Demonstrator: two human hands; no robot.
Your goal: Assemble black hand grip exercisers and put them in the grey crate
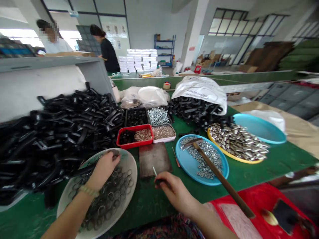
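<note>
My left hand (106,166) reaches over a large white bowl (134,169) of metal rings (116,194). Its fingers are closed near the bowl's far rim, around a small dark piece too unclear to name. Low over the green table, my right hand (174,191) pinches a screw (154,171) whose pale shank points up and away. A dark part, perhaps its head or a cap, shows between the fingertips. Just beyond this hand lies a flat metal plate (154,159). Black curved plastic parts (64,122) are heaped to the left of the bowl.
A hammer (216,169) rests across a blue tray (178,157) of nuts. Behind the plate stand a red tray (134,144) of small parts and a tray of screws (158,116). Metal sleeves (236,142) fill a yellow tray. Two people are in the background.
</note>
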